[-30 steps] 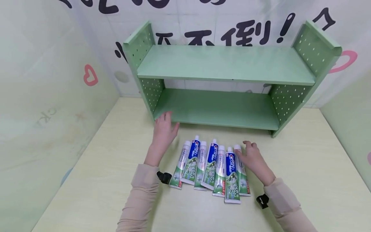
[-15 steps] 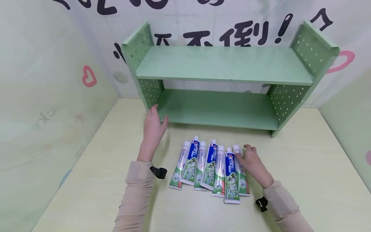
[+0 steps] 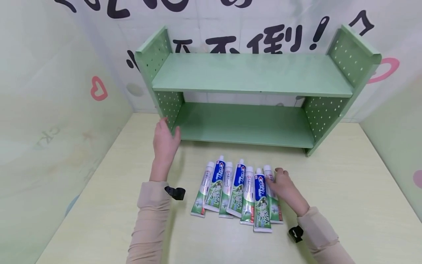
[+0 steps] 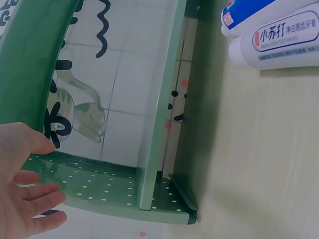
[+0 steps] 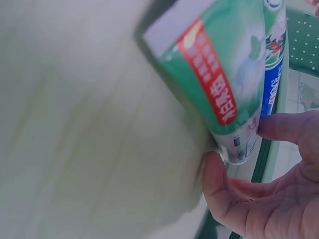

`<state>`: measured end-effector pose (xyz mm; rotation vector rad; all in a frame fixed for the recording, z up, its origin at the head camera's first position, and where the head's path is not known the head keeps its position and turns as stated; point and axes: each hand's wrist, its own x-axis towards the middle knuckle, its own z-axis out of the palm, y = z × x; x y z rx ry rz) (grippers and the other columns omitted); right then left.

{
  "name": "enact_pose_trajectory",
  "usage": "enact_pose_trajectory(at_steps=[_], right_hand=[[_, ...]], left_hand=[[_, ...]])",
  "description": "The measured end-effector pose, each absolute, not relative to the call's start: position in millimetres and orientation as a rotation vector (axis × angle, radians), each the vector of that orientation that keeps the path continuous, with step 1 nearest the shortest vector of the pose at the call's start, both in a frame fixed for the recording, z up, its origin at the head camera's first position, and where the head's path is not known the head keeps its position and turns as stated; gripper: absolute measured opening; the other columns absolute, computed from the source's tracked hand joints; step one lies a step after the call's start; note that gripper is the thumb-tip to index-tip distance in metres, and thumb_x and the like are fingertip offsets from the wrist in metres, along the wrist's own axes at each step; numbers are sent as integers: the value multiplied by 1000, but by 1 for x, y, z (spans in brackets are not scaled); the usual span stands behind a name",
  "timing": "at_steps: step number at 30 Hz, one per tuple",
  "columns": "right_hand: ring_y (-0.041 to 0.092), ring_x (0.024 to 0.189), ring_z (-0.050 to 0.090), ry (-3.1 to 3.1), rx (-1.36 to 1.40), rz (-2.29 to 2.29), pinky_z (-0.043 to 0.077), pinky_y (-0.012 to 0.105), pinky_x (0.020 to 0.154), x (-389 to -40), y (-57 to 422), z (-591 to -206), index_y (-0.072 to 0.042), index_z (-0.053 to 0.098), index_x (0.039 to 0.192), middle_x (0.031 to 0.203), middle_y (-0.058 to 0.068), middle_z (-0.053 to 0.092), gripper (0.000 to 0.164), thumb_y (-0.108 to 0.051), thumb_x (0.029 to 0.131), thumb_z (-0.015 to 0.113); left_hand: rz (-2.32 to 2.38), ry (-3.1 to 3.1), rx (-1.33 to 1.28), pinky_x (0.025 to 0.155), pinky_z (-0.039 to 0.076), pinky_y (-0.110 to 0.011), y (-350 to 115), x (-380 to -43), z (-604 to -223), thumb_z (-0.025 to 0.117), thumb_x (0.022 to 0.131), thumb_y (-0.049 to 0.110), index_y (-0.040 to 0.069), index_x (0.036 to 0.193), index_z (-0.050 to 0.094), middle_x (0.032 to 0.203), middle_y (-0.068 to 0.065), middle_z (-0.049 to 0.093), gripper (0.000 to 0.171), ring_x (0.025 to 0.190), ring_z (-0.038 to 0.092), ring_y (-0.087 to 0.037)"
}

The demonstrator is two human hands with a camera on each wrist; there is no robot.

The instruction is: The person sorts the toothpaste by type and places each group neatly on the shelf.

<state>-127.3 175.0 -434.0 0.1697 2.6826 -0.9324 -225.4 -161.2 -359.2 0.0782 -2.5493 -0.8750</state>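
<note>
My left hand [image 3: 165, 144] is by the lower left side panel of the green shelf [image 3: 254, 74], fingers extended and holding nothing. The left wrist view shows that hand [image 4: 26, 186] with spread fingers in front of the dotted panel [image 4: 107, 186]; contact cannot be told. Several toothpaste tubes [image 3: 237, 187] lie side by side on the table, caps toward the shelf. At the rightmost tube [image 3: 273, 202], my right hand [image 3: 288, 189] rests with its thumb against the cap end. The right wrist view puts the tube [image 5: 227, 74] between thumb and loosely bent fingers [image 5: 216, 174].
The shelf has two levels, perforated side panels and stands against a printed wall sheet [image 3: 197, 22]. Pale table [image 3: 108, 220] surface extends left and right of the tubes. Light side walls [image 3: 59, 121] border it.
My left hand has moved left along the shelf's lower front edge to the left side panel. The right hand has stayed at the rightmost tube, and the tubes have not moved.
</note>
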Motion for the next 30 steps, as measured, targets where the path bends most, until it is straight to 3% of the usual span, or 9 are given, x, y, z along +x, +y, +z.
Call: enact_pose_trajectory(at_steps=[7, 13, 21, 30], right_hand=[[45, 99, 52, 2659, 164, -934, 54, 47, 81, -125, 172, -433, 20, 24, 130, 119, 41, 39, 60, -20, 91, 48], [35, 87, 54, 2633, 165, -981, 56, 37, 68, -124, 172, -432, 22, 27, 127, 112, 37, 44, 58, -20, 92, 47], [21, 69, 53, 2615, 156, -1029, 50, 25, 51, -122, 173, -430, 20, 41, 113, 93, 26, 53, 44, -19, 92, 48], [18, 62, 51, 2593, 175, -1040, 48, 25, 48, -121, 172, -434, 16, 44, 105, 79, 17, 54, 38, -20, 93, 46]], left_hand=[[-937, -2532, 129, 80, 53, -50, -172, -229, -356, 52, 90, 21, -6, 128, 34, 118, -27, 50, 50, 106, 53, -39], [-960, -2534, 167, 76, 54, -45, -177, -234, -354, 51, 91, 20, -7, 130, 32, 114, -26, 50, 51, 99, 54, -36], [-1008, -2530, 147, 83, 52, -43, -182, -245, -353, 50, 91, 19, -8, 123, 38, 115, -26, 44, 44, 101, 52, -36], [-1111, -2519, 117, 92, 50, -45, -184, -261, -352, 44, 93, 12, -11, 124, 35, 116, -28, 48, 40, 110, 51, -39]])
